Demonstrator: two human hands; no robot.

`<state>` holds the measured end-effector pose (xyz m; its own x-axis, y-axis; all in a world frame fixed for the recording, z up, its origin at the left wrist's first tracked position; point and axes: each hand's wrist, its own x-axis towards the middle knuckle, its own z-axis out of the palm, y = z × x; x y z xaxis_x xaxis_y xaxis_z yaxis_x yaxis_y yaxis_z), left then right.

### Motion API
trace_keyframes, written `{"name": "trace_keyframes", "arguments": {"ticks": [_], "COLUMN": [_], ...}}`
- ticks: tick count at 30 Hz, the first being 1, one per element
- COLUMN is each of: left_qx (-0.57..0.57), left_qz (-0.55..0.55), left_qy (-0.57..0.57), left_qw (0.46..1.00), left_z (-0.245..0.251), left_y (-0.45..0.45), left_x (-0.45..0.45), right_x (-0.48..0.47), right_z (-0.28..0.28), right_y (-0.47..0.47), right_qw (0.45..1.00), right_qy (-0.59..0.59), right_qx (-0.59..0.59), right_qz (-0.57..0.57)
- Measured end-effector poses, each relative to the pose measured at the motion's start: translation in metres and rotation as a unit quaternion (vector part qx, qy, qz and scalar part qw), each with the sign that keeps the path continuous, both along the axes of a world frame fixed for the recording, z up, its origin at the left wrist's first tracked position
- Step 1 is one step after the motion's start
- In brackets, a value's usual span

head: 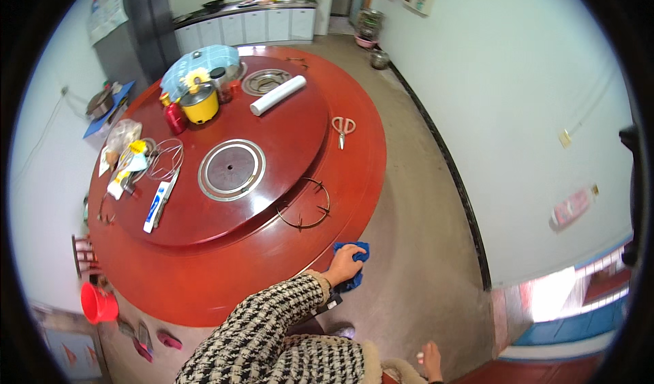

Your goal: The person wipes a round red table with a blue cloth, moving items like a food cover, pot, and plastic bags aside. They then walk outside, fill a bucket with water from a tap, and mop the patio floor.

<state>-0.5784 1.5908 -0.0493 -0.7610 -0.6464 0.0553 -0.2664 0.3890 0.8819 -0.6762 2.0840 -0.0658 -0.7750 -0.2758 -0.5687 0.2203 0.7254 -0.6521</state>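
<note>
My left hand (pixel 345 265) grips a blue cloth (pixel 351 282) at the near right edge of a round red table (pixel 219 287). My right hand (pixel 432 359) hangs low over the floor, with a small white thing at its fingers; its grip is unclear. Just beyond the cloth, a metal ring stand (pixel 302 226) lies on the table's outer rim. Scissors (pixel 342 131) lie farther along that rim. The raised turntable (pixel 286 144) holds a white roll (pixel 278 95), a yellow electric pot (pixel 200 105), a red bottle (pixel 174 115), a knife (pixel 166 197) and a blue-and-white box (pixel 156 207).
A red bucket (pixel 99 303) and slippers (pixel 169 339) are on the floor at the left. A white wall (pixel 511 103) runs along the right. Kitchen cabinets (pixel 255 26) and a dark refrigerator (pixel 148 21) stand at the back. A metal pot (pixel 379 59) sits by the wall.
</note>
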Motion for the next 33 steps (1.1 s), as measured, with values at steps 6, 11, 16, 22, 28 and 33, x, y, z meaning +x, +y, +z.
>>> {"name": "trace_keyframes", "arguments": {"ticks": [6, 11, 16, 22, 28, 33], "left_qx": [0.387, 0.387, 0.158, -0.010, -0.009, 0.088], "left_qz": [-0.008, -0.062, -0.029, 0.091, 0.508, 0.792], "left_qy": [0.116, 0.228, 0.205, 0.191, 0.104, -0.143], "left_qw": [0.915, 0.891, 0.966, 0.977, 0.855, 0.588], "left_z": [0.066, 0.133, 0.194, 0.186, 0.080, 0.001], "left_y": [-0.007, -0.051, -0.141, -0.201, -0.220, -0.205], "left_x": [-0.045, -0.055, -0.035, 0.013, 0.104, 0.181], "right_x": [-0.112, -0.119, -0.126, -0.091, -0.082, -0.060], "right_z": [0.082, 0.137, 0.198, 0.212, 0.178, 0.104], "right_y": [-0.272, -0.447, -0.595, -0.724, -0.847, -0.876], "right_qw": [0.934, 0.817, 0.787, 0.741, 0.510, 0.423], "right_qy": [-0.025, -0.291, -0.249, -0.113, 0.309, 0.397], "right_qx": [-0.220, -0.448, -0.462, -0.483, -0.395, -0.090], "right_qz": [0.280, 0.214, 0.323, 0.453, 0.699, 0.810]}}
